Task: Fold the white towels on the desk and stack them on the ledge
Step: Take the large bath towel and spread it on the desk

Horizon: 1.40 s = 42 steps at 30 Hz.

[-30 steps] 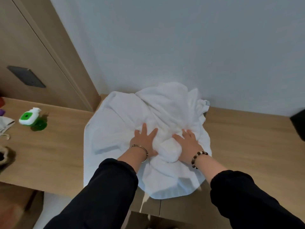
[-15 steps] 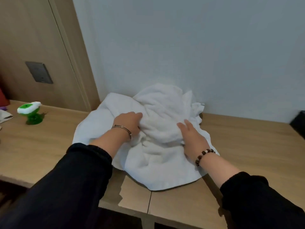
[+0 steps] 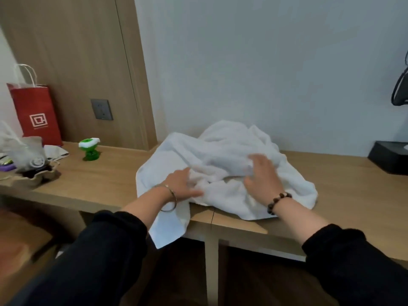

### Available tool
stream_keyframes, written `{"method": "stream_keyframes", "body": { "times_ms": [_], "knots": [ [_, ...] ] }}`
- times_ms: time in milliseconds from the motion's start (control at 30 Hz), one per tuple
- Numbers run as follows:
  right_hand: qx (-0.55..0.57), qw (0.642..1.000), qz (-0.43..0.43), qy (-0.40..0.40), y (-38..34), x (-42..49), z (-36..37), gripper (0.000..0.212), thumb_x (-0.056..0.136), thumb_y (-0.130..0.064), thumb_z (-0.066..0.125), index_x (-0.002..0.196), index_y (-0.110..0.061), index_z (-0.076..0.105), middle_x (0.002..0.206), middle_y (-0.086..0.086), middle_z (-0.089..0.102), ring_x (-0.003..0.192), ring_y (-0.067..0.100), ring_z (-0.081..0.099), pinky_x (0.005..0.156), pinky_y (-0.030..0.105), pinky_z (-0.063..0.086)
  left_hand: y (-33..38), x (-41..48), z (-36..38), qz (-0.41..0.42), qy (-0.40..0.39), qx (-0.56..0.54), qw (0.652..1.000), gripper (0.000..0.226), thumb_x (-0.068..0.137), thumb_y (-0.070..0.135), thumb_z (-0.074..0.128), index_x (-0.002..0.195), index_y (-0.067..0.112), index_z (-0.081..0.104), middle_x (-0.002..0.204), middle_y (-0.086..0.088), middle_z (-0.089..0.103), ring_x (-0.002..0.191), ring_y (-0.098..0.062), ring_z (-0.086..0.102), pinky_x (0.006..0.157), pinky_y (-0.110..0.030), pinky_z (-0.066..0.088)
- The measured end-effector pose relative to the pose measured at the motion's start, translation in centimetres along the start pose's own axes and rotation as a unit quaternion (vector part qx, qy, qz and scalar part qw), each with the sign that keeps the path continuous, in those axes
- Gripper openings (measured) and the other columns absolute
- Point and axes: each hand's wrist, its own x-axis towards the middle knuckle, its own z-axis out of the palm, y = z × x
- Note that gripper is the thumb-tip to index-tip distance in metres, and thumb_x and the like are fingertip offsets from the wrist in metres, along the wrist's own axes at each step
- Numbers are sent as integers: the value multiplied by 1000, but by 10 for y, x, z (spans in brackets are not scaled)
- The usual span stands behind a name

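Head view: one crumpled heap of white towels (image 3: pixel 220 151) on the desk (image 3: pixel 99 180), mid-length, reaching from the back edge at the wall to the front edge. How many towels are in the heap: can't tell, the folds merge. One corner (image 3: pixel 167 228) hangs over the front edge. Nothing in the heap is folded yet.

Two hands, both on the front half of the heap:
- left hand (image 3: pixel 181 184): palm down on the cloth near the heap's left front, fingers straight and close together, pointing right. No pinch visible. One metal bangle (image 3: pixel 170 202) on the wrist.
- right hand (image 3: pixel 262 175): over the heap's right half, fingers spread and straight, motion-blurred. Can't tell if the fingertips touch the cloth. One bead bracelet (image 3: pixel 278 202) on the wrist.

Both arms in black sleeves.

Rest of the desk:
- one red paper bag (image 3: pixel 35 113), upright at the back left, white handles, white square logo
- one green-and-white plastic item (image 3: pixel 89 147) near the back edge, between the bag and the heap, well apart from the heap
- cluttered pile with a clear plastic bag (image 3: pixel 28 153) at the left end, contents unclear
- one black box (image 3: pixel 390 159) at the right end, near the back edge

One dark wall socket (image 3: pixel 101 109) on the wood panel above the left back edge. One black bag (image 3: pixel 400 91) hanging at the right frame edge, cut off.
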Motion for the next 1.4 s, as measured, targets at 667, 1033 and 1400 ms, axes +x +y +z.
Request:
{"method": "stream_keyframes", "body": {
  "times_ms": [667,1033,1400],
  "knots": [
    [-268,954,131,5,16,-1,-20,27,90,-27,54,111,-13,61,122,9,48,112,29,45,88,37,38,0,-33,-29,114,-81,6,990,28,86,29,57,65,12,56,73,-3,56,72,-20,49,67,-27,37],
    [28,978,125,166,19,1,-31,23,76,8,42,68,-13,47,62,1,47,60,25,43,47,26,25,80,41,13,113,99,47,988,45,86,24,59,130,28,48,123,-6,57,111,-29,53,83,-33,42],
    [-71,947,214,230,25,60,-70,23,85,-2,42,66,-15,41,82,17,62,80,35,57,78,36,35,41,52,-85,-19,113,-361,925,36,90,42,59,93,7,68,82,5,61,81,-13,54,66,-18,40]
  ]
}}
